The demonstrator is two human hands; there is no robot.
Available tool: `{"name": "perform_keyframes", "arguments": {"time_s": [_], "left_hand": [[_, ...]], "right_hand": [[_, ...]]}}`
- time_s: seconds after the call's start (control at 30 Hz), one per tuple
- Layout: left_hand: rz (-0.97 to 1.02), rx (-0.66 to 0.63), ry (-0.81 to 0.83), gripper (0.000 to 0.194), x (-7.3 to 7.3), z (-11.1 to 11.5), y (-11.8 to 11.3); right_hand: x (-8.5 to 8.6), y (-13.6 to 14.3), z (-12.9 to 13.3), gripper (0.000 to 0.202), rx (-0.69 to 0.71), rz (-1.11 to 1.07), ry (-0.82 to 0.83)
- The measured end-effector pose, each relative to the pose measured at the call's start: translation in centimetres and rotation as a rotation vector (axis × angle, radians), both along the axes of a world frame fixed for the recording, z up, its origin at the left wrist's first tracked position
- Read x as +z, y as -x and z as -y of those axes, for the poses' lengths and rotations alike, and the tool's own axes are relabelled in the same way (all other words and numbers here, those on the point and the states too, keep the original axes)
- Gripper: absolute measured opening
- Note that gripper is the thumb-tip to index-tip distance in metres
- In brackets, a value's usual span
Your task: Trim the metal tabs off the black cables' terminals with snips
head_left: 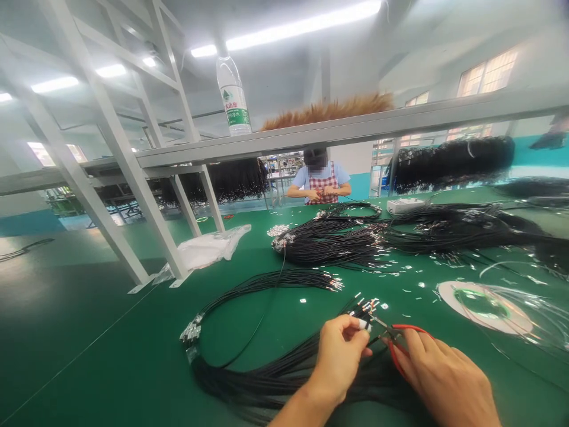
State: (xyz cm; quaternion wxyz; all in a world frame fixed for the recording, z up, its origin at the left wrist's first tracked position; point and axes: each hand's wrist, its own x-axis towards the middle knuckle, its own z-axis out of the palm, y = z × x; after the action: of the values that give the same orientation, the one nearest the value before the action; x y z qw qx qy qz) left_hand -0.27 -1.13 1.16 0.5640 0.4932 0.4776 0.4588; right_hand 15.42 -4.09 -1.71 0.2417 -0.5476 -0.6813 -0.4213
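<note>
Between the thumb and fingers of my left hand [340,353] a black cable end is pinched; something white covers a fingertip there. My right hand [444,370] is wrapped round red-handled pliers [397,335], whose jaws point left at the cable end close to my left fingers. Under and beside both hands lies a bundle of black cables [249,379], curving left to a cluster of silvery connectors [192,332]. Stripped, whitish and copper-coloured ends [362,308] fan out just beyond my left hand. A thinner row of cables [267,280] arcs above this bundle.
On the green table [133,362] are larger black cable piles [329,243], a white reel [484,305] at right, scattered white scraps and a clear plastic bag [208,246]. A metal shelf frame [128,160] stands at left, carrying a bottle [233,98]. A person [320,178] works across the table.
</note>
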Motion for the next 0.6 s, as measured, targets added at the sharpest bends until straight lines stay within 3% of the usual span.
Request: {"name": "perform_keyframes", "arguments": {"time_s": [0.6], "left_hand": [[0.1,-0.009,0.056,0.019,0.05,0.11,-0.06]], "right_hand": [[0.24,0.3,0.02,0.042,-0.035,0.077,-0.015]]}}
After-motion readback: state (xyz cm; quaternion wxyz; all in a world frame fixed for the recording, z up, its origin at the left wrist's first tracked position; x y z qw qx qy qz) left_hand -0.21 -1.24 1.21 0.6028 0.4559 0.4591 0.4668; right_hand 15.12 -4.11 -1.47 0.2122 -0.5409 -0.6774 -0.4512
